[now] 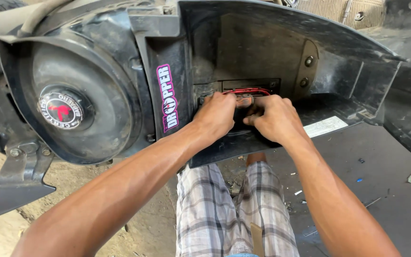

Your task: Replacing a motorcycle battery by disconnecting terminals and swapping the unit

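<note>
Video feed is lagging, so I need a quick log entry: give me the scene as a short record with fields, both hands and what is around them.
left hand: fingers curled at a recess in the black scooter body panel
right hand: beside the left, fingers pressed into the same recess
red wire: runs along the recess just above both hands
grip: what the fingers hold is hidden
round black cover: left of the hands
checked shorts: below the arms
</note>
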